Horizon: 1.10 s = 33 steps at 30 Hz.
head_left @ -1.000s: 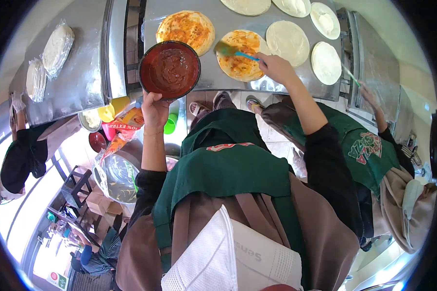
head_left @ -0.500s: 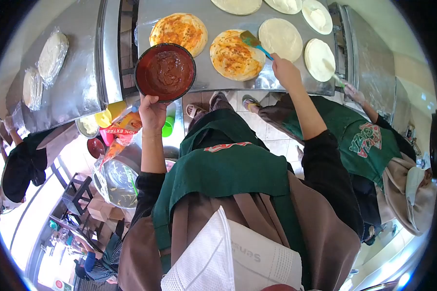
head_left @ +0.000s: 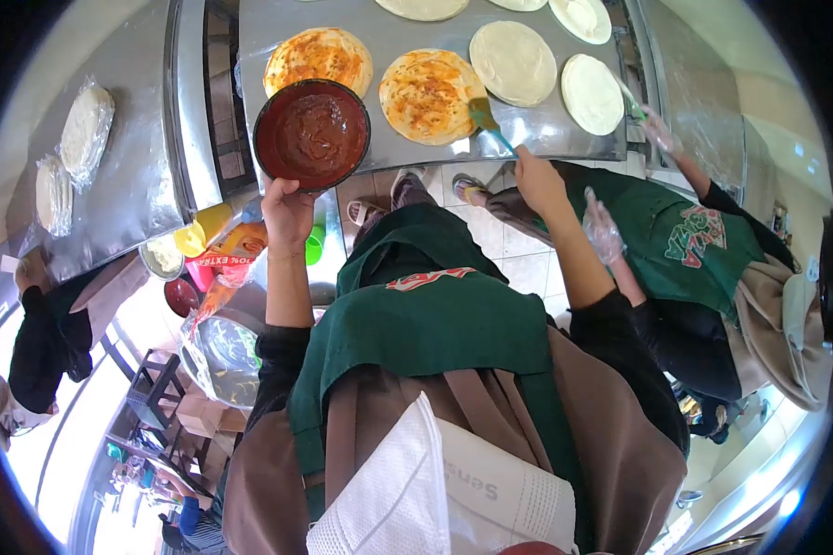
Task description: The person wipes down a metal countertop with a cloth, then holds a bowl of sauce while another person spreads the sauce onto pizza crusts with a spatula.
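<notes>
My left hand (head_left: pixel 288 211) grips the rim of a dark bowl (head_left: pixel 270 148) with reddish-brown sauce (head_left: pixel 318 134) inside. In my right hand (head_left: pixel 539 180) is a blue-handled spatula (head_left: pixel 482 115), its greenish head at the right edge of a round flatbread (head_left: pixel 428 97) streaked with orange sauce. A second sauced flatbread (head_left: pixel 319 57) lies behind the bowl, which covers part of its near edge. Further right are a plain pale dough round (head_left: pixel 514 63) and another round (head_left: pixel 592 94) with a white coating.
At the right, a co-worker in a green apron (head_left: pixel 657 231) has gloved hands, one at a green-handled tool. Bagged dough rounds (head_left: pixel 88 132) lie on the left metal table (head_left: pixel 139 83). A large metal bowl (head_left: pixel 222 356) and a green cup (head_left: pixel 316 244) stand lower left.
The spatula has moved down to the flatbread's right edge, and its head has turned. The co-worker's second gloved hand has appeared beside my right arm. The whole view has shifted slightly.
</notes>
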Each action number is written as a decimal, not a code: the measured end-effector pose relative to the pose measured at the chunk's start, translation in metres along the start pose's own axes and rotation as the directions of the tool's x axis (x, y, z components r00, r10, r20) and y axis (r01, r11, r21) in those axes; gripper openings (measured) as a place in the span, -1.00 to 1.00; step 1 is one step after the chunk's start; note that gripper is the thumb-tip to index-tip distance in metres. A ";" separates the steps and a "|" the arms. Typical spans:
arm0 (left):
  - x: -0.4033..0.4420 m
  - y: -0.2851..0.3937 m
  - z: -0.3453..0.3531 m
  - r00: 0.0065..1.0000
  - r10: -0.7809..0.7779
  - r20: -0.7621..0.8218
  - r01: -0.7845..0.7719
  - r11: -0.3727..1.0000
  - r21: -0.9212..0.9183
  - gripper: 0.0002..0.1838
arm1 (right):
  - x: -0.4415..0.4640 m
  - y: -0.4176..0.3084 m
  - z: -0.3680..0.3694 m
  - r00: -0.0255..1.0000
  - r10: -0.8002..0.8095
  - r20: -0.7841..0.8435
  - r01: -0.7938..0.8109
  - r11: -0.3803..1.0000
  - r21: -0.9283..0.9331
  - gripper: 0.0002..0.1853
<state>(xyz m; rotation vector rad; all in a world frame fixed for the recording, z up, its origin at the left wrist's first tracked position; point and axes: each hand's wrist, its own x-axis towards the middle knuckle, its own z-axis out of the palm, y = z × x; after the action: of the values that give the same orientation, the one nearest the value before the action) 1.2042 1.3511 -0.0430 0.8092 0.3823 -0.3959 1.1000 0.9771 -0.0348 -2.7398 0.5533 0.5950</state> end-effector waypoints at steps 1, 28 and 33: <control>0.001 -0.001 -0.001 1.000 0.000 0.002 0.000 1.000 -0.001 -0.41 | -0.008 0.002 0.000 0.999 -0.033 0.006 0.033 0.999 0.007 -0.75; -0.007 0.006 -0.010 1.000 0.003 -0.005 -0.003 1.000 -0.016 -0.31 | 0.005 -0.024 0.064 0.984 -0.001 -0.178 0.039 0.977 0.211 -0.70; -0.006 0.004 -0.012 1.000 -0.001 0.026 0.001 1.000 -0.005 -0.33 | -0.004 -0.040 0.051 0.982 -0.168 -0.081 0.187 0.894 0.408 -0.70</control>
<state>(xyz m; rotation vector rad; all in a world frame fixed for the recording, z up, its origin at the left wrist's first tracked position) 1.1984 1.3637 -0.0450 0.7981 0.3597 -0.4053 1.0960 1.0319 -0.0701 -2.3675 0.3791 0.3274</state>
